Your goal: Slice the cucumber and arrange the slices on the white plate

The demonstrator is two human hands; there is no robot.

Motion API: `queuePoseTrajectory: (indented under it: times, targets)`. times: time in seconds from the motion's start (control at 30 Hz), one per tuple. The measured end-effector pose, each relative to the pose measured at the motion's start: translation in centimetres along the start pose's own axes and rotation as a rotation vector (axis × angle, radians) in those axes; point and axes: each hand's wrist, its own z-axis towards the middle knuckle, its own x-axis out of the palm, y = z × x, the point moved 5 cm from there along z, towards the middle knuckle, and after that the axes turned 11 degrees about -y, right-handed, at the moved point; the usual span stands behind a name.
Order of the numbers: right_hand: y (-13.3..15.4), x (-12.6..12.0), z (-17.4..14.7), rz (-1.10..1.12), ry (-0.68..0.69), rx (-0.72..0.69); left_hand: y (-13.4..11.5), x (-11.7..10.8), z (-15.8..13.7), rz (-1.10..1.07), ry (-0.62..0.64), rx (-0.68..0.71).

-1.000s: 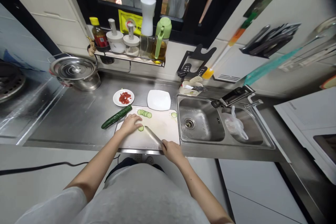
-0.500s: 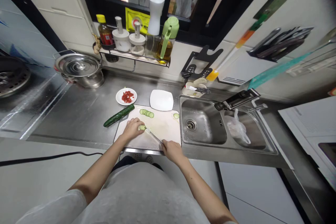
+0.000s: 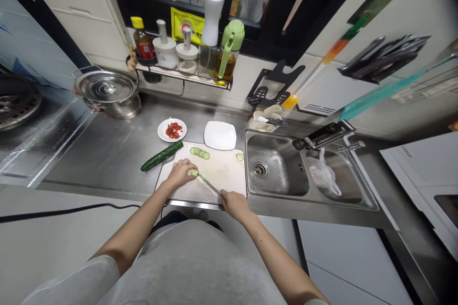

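Thin, even cuts from a steady grip

In the head view, my left hand point(image 3: 182, 173) is closed around a pale-green, round-ended cucumber piece point(image 3: 194, 172), low on the pinkish-white, rounded-corner cutting board point(image 3: 225, 178). My palm hides how long the piece is. My right hand point(image 3: 234, 203) is wrapped around the handle of a narrow, silvery metal knife point(image 3: 210, 185). Its tip meets the right edge of the piece; I cannot tell whether it bites in.

To cut well here, I judge I should tuck my fingertips back, let my knuckles guide the flat of the blade, press the wet piece firmly so it cannot roll, and keep each slice equally thin.

A row of overlapping, moist, pale-green discs point(image 3: 199, 153) lies near the board's far edge, and a lone dark-rimmed slice point(image 3: 240, 157) sits at its far right corner. The long, glossy, bumpy dark-green cucumber point(image 3: 161, 156) rests at the board's left, against the smooth brushed-steel counter point(image 3: 107, 167). Beyond the board is a glossy white, squarish plate point(image 3: 220, 135).
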Motion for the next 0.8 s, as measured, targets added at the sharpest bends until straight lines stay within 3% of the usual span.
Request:
queuePoseTrajectory:
  times: [0.33, 0.8]
  targets:
    - [0.5, 0.7, 0.6, -0.012, 0.053, -0.009, 0.1, 0.2, 0.1, -0.011, -0.009, -0.013]
    - [1.6, -0.3, 2.7, -0.010, 0.050, -0.062, 0.0, -0.1, 0.1, 0.001, -0.012, -0.009]
